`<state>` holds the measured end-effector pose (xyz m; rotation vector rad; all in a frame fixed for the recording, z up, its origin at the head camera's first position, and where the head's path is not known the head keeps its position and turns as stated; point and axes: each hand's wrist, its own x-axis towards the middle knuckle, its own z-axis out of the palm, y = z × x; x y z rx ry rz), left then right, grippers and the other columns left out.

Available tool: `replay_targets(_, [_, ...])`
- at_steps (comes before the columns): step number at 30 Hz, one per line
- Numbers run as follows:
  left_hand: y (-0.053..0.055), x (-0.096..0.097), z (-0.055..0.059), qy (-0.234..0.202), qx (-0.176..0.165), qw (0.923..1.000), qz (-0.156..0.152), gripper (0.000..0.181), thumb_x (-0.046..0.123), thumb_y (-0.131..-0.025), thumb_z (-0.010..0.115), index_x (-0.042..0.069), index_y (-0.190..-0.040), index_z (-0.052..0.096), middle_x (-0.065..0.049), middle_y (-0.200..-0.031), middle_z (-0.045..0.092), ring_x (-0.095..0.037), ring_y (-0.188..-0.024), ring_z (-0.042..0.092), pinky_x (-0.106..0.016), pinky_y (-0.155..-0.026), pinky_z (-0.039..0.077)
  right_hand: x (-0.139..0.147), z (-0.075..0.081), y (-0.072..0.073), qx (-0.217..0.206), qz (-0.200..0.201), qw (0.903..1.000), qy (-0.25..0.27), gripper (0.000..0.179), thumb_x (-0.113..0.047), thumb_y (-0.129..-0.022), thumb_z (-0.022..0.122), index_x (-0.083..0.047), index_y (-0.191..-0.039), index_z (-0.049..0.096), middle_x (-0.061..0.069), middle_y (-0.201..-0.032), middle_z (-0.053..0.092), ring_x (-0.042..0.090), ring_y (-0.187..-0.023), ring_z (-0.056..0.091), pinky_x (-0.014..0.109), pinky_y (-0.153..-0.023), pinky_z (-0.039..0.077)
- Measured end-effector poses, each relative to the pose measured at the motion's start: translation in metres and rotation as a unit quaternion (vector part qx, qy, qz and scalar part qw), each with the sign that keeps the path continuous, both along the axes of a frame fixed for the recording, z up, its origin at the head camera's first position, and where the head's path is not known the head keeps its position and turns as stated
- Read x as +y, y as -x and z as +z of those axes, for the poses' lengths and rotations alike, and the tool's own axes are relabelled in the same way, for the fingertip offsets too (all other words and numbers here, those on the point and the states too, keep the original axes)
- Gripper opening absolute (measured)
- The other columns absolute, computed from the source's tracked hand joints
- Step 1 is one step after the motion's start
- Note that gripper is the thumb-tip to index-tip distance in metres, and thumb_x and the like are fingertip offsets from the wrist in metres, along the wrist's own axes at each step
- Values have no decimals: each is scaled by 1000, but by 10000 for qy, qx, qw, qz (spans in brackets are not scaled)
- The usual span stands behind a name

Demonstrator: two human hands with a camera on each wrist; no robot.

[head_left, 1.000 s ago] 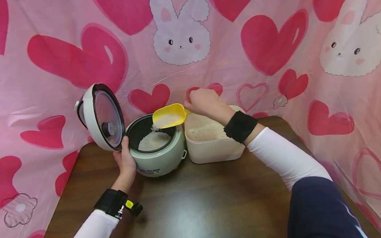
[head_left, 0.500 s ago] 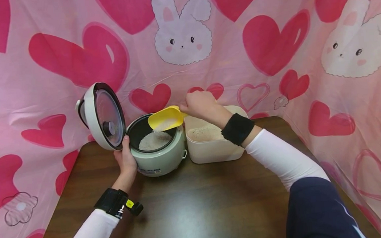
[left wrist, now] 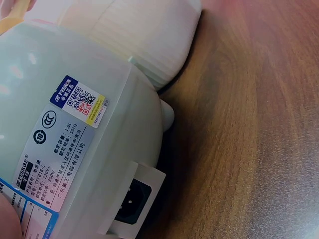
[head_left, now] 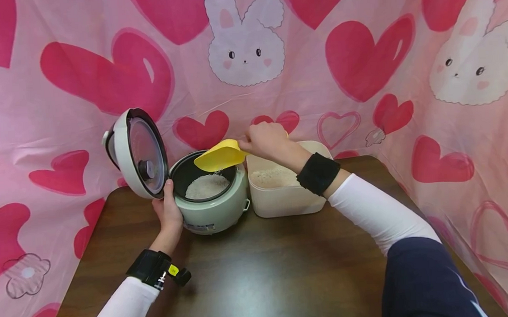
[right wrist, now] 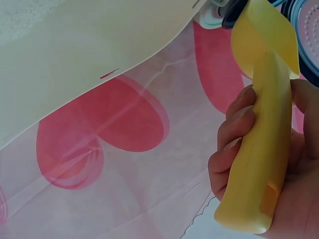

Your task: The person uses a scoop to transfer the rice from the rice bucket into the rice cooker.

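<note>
My right hand [head_left: 267,139] grips the handle of a yellow scoop [head_left: 220,156], fingers curled round it as the right wrist view shows. The scoop is tipped over the open pale green rice cooker [head_left: 214,215], and a few grains fall under its edge. White rice [head_left: 206,186] lies heaped in the dark inner pot [head_left: 180,171]. At the cooker's left side my left hand [head_left: 168,212] holds it beside the raised lid [head_left: 142,155], thumb up by the lid's lower rim; its other fingers are partly hidden. In the left wrist view only a fingertip [left wrist: 7,221] shows against the cooker's label.
A cream bin [head_left: 288,204] with rice in it stands right of the cooker, close beside it. Both are on a dark wooden table [head_left: 261,274]. A pink heart-and-rabbit cloth [head_left: 301,78] hangs behind. The cooker's power socket [left wrist: 133,201] faces the left wrist camera.
My right hand has tilted the scoop further and shifted it slightly left; the rice seen in its bowl has poured out toward the pot. The left hand and lid have stayed put.
</note>
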<state>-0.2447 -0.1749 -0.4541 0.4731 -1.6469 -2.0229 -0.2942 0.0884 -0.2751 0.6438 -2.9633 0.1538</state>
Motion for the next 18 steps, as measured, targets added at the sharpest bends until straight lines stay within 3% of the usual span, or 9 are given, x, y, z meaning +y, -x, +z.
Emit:
replay_targets(4, [0,0,0,18,-44,10000,2,51,44,-102,59,9,-139,60,0,-132,65,-14,-126,54,-24,-114,36,4,0,1,-167,41,9998,110,43,-38,-102,52,-14,-67,50,0,-61,41,19,-57,42,29,-53,34])
replay_targets(8, [1,-1,0,13,-18,10000,-20,52,43,-102,59,8,-140,60,-1,-134,64,-14,-126,54,-25,-115,36,12,2,3,-661,-37,9971,387,44,-41,-103,55,-13,-69,53,1,-62,42,19,-58,41,28,-54,33])
replay_targets(15, [1,-3,-1,-5,17,10000,-33,50,42,-102,60,8,-139,61,2,-130,65,-11,-122,55,-24,-114,38,38,0,5,-1409,-166,9859,891,45,-45,-105,55,-9,-79,63,5,-67,54,25,-71,60,30,-64,46])
replay_targets(18, [1,-3,0,-74,39,10000,-31,49,40,-102,60,7,-138,61,4,-126,66,-10,-120,56,-24,-113,38,55,-2,4,-1648,-244,9803,1058,45,-42,-108,50,-8,-81,63,7,-68,57,26,-69,60,31,-64,49])
